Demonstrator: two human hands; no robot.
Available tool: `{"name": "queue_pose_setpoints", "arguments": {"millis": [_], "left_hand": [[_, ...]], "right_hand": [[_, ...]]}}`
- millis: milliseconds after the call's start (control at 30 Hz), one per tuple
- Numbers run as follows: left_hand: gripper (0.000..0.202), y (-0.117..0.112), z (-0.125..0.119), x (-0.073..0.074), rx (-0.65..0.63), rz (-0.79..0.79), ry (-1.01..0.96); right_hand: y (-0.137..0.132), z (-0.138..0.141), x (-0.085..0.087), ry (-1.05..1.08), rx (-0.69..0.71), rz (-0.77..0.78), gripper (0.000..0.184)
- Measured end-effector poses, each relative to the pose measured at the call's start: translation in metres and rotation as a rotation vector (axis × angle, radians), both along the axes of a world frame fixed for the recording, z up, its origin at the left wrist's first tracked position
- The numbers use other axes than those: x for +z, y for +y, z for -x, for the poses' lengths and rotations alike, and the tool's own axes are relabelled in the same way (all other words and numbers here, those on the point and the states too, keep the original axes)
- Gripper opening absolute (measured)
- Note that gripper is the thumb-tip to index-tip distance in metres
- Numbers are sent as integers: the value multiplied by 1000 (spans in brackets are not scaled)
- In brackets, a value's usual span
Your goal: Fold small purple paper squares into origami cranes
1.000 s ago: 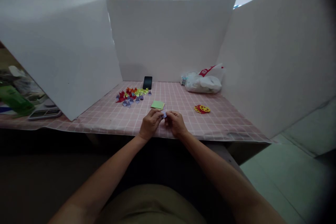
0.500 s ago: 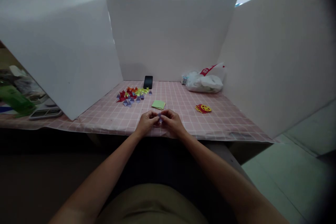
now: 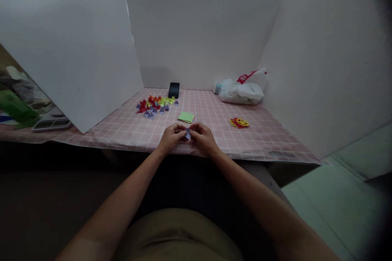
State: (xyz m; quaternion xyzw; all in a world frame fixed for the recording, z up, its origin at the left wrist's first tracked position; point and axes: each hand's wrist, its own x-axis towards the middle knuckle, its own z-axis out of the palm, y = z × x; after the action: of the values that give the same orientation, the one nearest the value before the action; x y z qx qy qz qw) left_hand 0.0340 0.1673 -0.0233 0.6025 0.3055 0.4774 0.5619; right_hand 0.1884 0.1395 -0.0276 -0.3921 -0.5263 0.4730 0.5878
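My left hand (image 3: 171, 138) and my right hand (image 3: 202, 138) meet near the front edge of the pink checked tablecloth (image 3: 263, 138). Both pinch a small folded purple paper piece (image 3: 187, 132) between their fingertips. Just beyond them lies a small stack of green square paper (image 3: 186, 117). Further back on the left sits a cluster of several folded paper pieces (image 3: 155, 105) in red, orange, yellow and purple.
A black phone (image 3: 173, 89) lies by the back partition. A white plastic bag (image 3: 241, 89) sits at the back right, with a red and yellow paper shape (image 3: 239, 122) in front of it. White boards wall three sides. A calculator (image 3: 50, 124) rests outside the left board.
The purple piece has been folded smaller between my fingertips, and both hands have shifted slightly left and closer together. The view has tilted down a little.
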Motion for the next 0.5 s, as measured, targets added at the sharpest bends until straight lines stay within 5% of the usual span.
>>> {"name": "queue_pose_setpoints", "arguments": {"millis": [500], "left_hand": [[24,-1,2,-2,7,-24,-58]], "right_hand": [[1,1,-7,-185,-94,-270,10]]}}
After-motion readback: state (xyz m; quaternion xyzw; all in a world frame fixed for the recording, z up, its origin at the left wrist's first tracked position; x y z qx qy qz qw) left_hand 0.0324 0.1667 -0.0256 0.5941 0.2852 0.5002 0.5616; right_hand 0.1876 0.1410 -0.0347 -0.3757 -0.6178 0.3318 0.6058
